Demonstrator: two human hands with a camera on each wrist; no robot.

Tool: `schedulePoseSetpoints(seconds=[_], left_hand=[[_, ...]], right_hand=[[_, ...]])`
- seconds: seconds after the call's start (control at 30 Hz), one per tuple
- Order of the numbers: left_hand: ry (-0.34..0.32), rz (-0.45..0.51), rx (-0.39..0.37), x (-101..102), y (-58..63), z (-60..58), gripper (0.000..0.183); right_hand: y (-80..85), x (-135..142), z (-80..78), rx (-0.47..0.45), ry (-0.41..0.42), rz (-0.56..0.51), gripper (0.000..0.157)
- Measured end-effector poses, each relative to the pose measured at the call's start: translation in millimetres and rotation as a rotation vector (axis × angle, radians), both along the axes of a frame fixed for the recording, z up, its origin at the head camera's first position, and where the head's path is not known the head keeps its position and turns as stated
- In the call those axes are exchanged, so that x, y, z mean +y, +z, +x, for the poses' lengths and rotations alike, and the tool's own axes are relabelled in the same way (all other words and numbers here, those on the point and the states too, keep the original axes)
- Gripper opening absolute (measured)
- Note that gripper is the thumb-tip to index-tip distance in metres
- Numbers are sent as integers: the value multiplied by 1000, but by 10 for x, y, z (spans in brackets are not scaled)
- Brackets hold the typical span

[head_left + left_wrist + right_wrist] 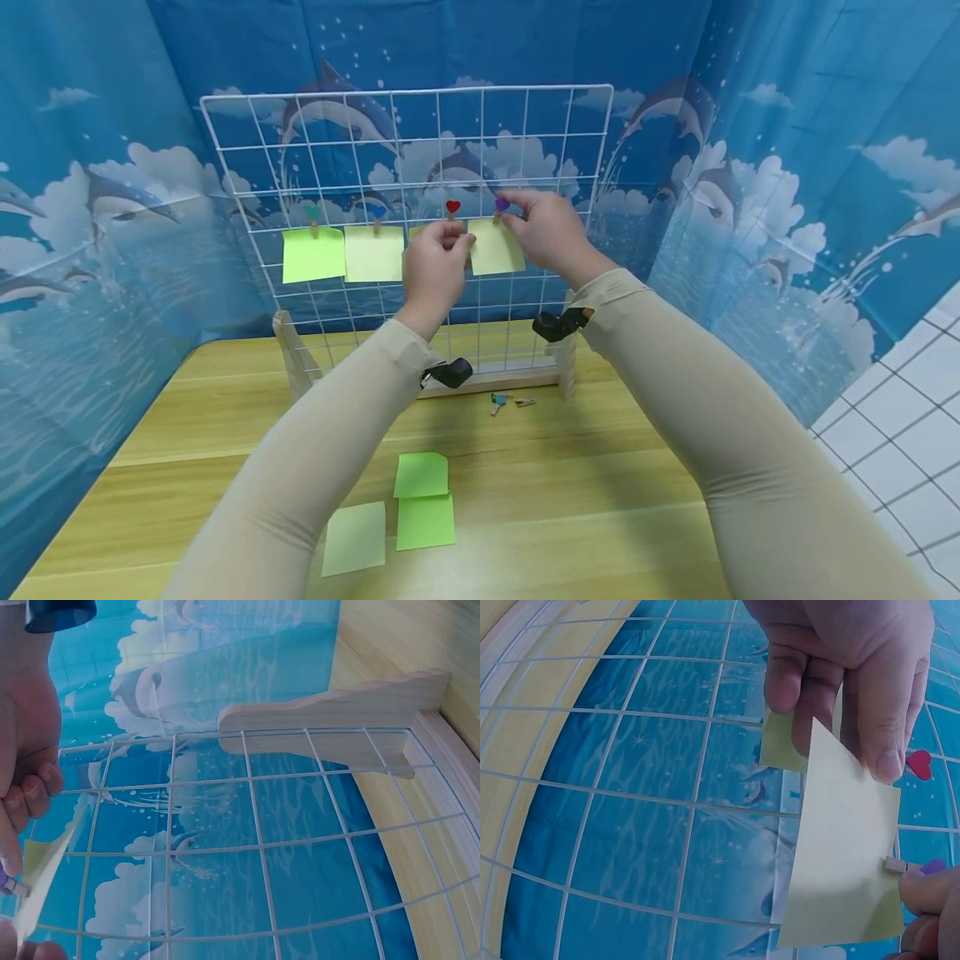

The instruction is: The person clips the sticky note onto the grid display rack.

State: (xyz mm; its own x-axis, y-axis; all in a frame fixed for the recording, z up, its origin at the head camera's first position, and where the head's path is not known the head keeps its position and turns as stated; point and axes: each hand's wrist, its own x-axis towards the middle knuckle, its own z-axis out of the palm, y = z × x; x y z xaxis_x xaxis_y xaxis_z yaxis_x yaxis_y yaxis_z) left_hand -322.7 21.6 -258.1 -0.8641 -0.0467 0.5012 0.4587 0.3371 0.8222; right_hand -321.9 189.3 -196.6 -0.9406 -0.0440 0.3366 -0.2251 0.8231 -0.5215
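Observation:
My left hand (435,271) pinches the left edge of a pale yellow sticky note (497,252) against the white wire grid (438,141). At that note's top edge, my right hand (553,235) pinches a small wooden clothespin with a purple heart (502,203). The right wrist view shows the clothespin's wooden tip (893,865) on the note's edge and the left thumb at an upper corner. Just left hangs another note, mostly hidden behind the left hand, under a red heart clothespin (452,207).
Further left on the grid hang a green note (313,255) and a pale yellow note (373,255), each clipped. On the wooden table (555,517) lie green notes (425,521), a pale note (355,538) and small clothespins (525,402). Wooden feet (297,358) support the grid.

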Motion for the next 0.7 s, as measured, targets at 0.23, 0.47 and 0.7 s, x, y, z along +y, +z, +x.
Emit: schedulePoseSetpoints(seconds=[0.23,0.47,0.7], left_hand=[[-15,-9,15,-140,-24,120,25],[-33,-112,42,-359,-51,297,25],[-88,-275,143,-687,-93,443,28]], right_hand=[[-12,2,21,13,5,2,48],[-56,27,78,43,12,-8,49],[-140,82,235,187,96,41,51]])
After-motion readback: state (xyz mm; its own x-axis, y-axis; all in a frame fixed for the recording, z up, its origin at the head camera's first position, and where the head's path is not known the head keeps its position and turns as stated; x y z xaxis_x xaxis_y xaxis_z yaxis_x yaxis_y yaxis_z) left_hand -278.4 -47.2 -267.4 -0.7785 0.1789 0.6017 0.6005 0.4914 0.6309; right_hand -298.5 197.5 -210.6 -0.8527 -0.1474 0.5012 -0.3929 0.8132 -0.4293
